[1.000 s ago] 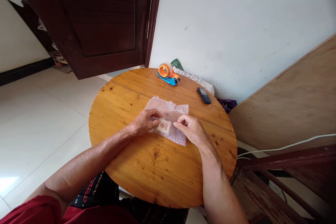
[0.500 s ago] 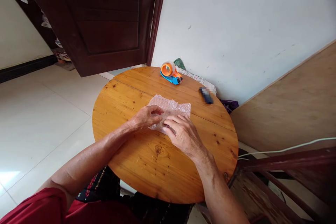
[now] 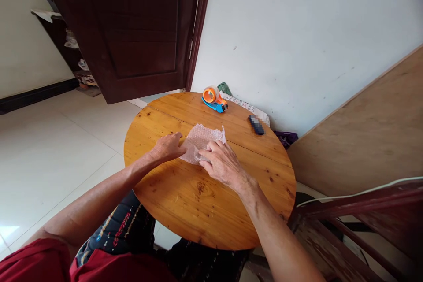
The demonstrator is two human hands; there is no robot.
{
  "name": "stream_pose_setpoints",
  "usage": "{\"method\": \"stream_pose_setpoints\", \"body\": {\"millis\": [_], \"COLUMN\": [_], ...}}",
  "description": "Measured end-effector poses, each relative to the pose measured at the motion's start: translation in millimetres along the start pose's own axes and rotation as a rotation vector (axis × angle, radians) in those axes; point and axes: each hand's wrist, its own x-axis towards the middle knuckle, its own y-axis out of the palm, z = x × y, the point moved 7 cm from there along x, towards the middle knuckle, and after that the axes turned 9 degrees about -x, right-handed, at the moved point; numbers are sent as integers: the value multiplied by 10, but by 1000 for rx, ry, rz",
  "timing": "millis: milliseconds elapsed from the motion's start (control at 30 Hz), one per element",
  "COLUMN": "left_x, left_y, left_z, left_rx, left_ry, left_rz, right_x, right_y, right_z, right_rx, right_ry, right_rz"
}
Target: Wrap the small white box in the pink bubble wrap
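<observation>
A sheet of clear bubble wrap (image 3: pixel 202 135) lies on the round wooden table (image 3: pixel 172 211), its right side raised and partly folded over. At its left edge is my left hand (image 3: pixel 168 146), thumb and fingers apart, with the thumb tip touching the wrap. My right hand (image 3: pixel 224 162) is over the wrap's right part, fingers bent and closed on the folded plastic. The right hand covers some of the fold, so whatever lies beneath it is hidden.
An orange and blue tape dispenser (image 3: pixel 214 99) with a roll stands at the table's back. To its right lies a dark, blurred-out object (image 3: pixel 256 125). Printed paper (image 3: pixel 246 105) sits between table and wall. A dark red door (image 3: pixel 142 53) stands behind on the left.
My right hand has moved the wrap's right side inward to the left, so the sheet looks narrower. My left hand has shifted left to the sheet's edge. The camera view has tilted slightly.
</observation>
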Motion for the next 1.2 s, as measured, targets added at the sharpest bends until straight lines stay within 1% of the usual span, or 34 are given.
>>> {"method": "stream_pose_setpoints", "body": {"millis": [67, 167, 267, 400, 467, 567, 633, 767, 867, 933, 1000, 1133, 1200], "left_x": [-19, -18, 17, 63, 60, 17, -25, -90, -92, -88, -92, -110, -117], "left_y": [-4, 14, 61, 126, 116, 44, 26, 114, 173, 203, 224, 265, 295], "left_z": [30, 50, 89, 128, 113, 65, 69, 140, 155, 110, 21, -253, -394], "left_rx": [11, 3, -75, -173, -194, -228, -334, -616, -747, -824, -873, -942, -928], "left_ry": [-47, -79, -96, -82, -64, -63, -129, -302, -325, -301, -269, -178, -119], "left_rz": [7, 5, 2, 31, 26, -14, -2, 102, 128, 133, 133, 124, 131], "right_x": [11, 27, 47, 73, 78, 80, 81, 90, 100, 103, 107, 120, 125], "right_y": [7, 9, 6, -9, -9, -8, -5, 16, 25, 41, 57, 59, 59], "right_z": [-4, 0, 22, 37, 36, 28, 25, 28, 23, 15, 6, -25, -44], "right_rx": [0, -23, -55, -73, -69, -66, -65, -71, -64, -56, -39, 32, 72], "right_ry": [-2, -6, -24, -31, -29, -23, -23, -31, -25, -21, -16, 35, 73], "right_rz": [2, 7, 28, 51, 65, 69, 64, 65, 58, 65, 69, 45, 42]}}
